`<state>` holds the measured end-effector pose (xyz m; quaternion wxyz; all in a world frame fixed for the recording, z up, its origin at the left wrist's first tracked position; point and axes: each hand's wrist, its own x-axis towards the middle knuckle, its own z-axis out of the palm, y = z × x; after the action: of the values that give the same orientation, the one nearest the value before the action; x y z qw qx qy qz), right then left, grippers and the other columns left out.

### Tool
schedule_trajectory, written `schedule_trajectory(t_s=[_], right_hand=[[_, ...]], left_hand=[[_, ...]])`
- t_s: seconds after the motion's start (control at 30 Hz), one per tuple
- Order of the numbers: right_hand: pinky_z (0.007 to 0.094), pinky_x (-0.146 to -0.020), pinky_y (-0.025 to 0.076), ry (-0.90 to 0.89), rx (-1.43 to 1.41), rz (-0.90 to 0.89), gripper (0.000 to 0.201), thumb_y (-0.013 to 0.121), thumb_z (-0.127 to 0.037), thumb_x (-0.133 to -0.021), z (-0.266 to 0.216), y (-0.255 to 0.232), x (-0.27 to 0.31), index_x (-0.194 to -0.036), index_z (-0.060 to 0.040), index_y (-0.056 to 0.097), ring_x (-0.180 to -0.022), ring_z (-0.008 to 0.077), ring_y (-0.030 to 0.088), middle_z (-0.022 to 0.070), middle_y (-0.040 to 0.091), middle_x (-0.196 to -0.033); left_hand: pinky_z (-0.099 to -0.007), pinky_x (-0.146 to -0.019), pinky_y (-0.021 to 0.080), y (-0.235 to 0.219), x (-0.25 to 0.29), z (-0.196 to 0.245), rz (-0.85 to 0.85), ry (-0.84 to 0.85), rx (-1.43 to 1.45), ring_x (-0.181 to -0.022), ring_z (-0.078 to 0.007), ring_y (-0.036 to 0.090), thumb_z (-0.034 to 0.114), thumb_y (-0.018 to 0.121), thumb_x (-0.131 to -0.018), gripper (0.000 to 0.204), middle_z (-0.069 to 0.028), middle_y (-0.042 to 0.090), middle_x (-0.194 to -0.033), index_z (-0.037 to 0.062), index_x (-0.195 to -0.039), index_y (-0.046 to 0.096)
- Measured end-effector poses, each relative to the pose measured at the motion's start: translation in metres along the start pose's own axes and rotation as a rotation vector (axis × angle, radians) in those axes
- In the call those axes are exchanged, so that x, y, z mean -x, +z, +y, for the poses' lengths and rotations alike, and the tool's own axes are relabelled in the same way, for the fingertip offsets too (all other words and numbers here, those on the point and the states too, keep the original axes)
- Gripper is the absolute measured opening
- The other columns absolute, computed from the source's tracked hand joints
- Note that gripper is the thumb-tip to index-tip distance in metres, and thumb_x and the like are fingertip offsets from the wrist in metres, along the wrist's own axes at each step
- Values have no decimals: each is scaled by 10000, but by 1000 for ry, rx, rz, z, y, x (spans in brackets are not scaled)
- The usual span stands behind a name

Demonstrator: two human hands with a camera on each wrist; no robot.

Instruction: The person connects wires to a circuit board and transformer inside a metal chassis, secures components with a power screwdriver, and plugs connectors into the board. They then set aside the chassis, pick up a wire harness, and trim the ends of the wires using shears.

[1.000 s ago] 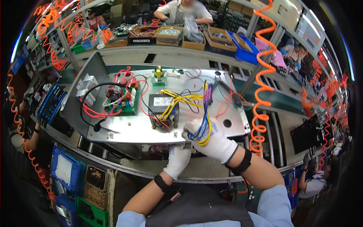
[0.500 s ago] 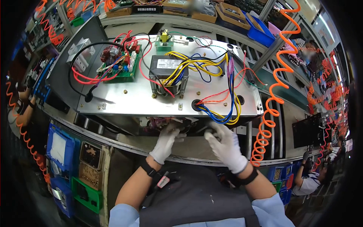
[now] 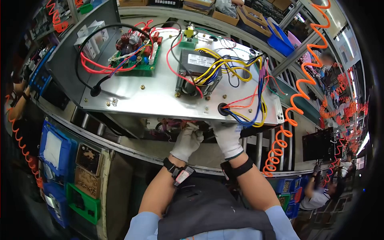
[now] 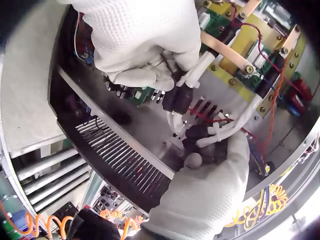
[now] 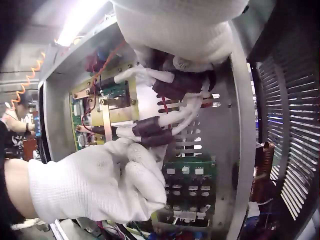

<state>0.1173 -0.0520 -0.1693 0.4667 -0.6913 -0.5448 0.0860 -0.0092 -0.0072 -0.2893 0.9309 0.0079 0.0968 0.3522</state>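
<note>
Both gloved hands work inside the open front of a metal cabinet, under its top panel [image 3: 160, 96]. In the left wrist view my left hand [image 4: 145, 42] curls its fingers at a thick white cable [image 4: 200, 70] with a black sleeve [image 4: 177, 97]. Opposite it, my right hand [image 4: 205, 187] grips a second black-sleeved white cable [image 4: 230, 130]. In the right wrist view, the right hand's fingers bend round a black sleeve [image 5: 182, 85], while the left hand [image 5: 100, 180] is just below another sleeved pair [image 5: 152, 132]. The head view hides the right fingertips under the panel edge.
On the panel stand a transformer [image 3: 198, 66], a green circuit board [image 3: 138, 66] and yellow and blue wires [image 3: 262, 108]. Inside are copper bars [image 5: 106, 120] and a slotted side wall [image 4: 125, 160]. An orange coiled hose [image 3: 302, 88] hangs at right; parts bins [image 3: 56, 148] stand lower left.
The right hand has let go of the yellow and blue wire bundle on top, dropped below the panel edge and gone into the cabinet. The left hand stays at the opening. The head view has tilted down.
</note>
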Motion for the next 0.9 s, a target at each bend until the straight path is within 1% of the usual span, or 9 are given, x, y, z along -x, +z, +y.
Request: schedule_trajectory(t_s=[0.17, 0.37, 0.43, 0.53, 0.57, 0.63, 0.67, 0.73, 0.9], right_hand=[[384, -849, 485, -73, 497, -356, 343, 662, -285, -854, -33, -21, -14, -1135, -89, 644, -991, 293, 633, 97, 671, -1103], [398, -831, 487, -227, 652, -259, 348, 592, -301, -863, 3, -13, -12, -1168, -136, 617, -1020, 278, 610, 93, 638, -1131], [438, -812, 482, -331, 902, -180, 321, 561, -238, -834, -5, -13, -6, -1123, -114, 629, -967, 276, 629, 100, 666, -1031], [385, -931, 439, -490, 1170, -288, 348, 543, -227, -877, -17, -34, 9, -1217, -173, 591, -1114, 263, 564, 87, 610, -1202], [398, -932, 428, -171, 270, -105, 312, 528, -206, -886, -15, -15, 5, -1179, -131, 602, -1104, 278, 565, 78, 631, -1150], [398, -940, 427, -199, 759, -258, 307, 525, -212, -895, -26, -23, 5, -1177, -115, 596, -1101, 274, 568, 80, 629, -1147], [399, -948, 425, -223, 1243, -405, 304, 523, -218, -905, -43, -25, -2, -1176, -98, 591, -1098, 271, 570, 83, 628, -1144], [412, -856, 460, -363, 1092, -319, 282, 556, -226, -859, -22, -23, -8, -1110, -126, 636, -1006, 277, 605, 77, 649, -1076], [400, -686, 500, -492, 902, -192, 281, 609, -295, -810, 2, -21, -12, -1039, -142, 665, -821, 256, 642, 57, 667, -930]], left_hand=[[-310, -644, 395, 12, 4, 0, 3, 7, 3, -761, -168, 532, 107, 507, -929, 89, -16, 579, -879, 123, -886, 584], [-319, -698, 420, -33, -23, -12, -288, -23, 0, -829, -177, 558, 34, 509, -902, 88, -68, 617, -856, 30, -951, 582], [-314, -752, 449, -44, -23, -7, -373, 517, -1335, -856, -175, 589, -7, 515, -881, 140, -87, 652, -906, -19, -1007, 575], [-311, -787, 478, -41, -27, -8, -332, 693, -1611, -886, -180, 610, -27, 498, -884, 177, -111, 663, -953, -23, -1043, 574], [-311, -787, 478, -36, -26, -7, -327, 695, -1602, -886, -180, 610, -27, 498, -884, 177, -111, 663, -953, -23, -1043, 574], [-324, -825, 508, -27, -23, -7, -532, 172, -355, -947, -195, 615, -60, 544, -878, 211, -94, 601, -1107, 16, -1075, 558], [-324, -825, 508, -22, -24, -8, -535, 173, -349, -947, -195, 615, -60, 544, -878, 211, -94, 601, -1107, 16, -1075, 558], [-313, -819, 508, -12, -26, -10, -281, -20, -94, -948, -177, 611, -111, 497, -886, 240, -91, 598, -1110, 24, -1074, 560], [-329, -819, 489, -23, -21, -7, -473, 315, -705, -1064, -194, 565, -42, 556, -878, 243, -95, 559, -1196, 14, -1115, 551]])
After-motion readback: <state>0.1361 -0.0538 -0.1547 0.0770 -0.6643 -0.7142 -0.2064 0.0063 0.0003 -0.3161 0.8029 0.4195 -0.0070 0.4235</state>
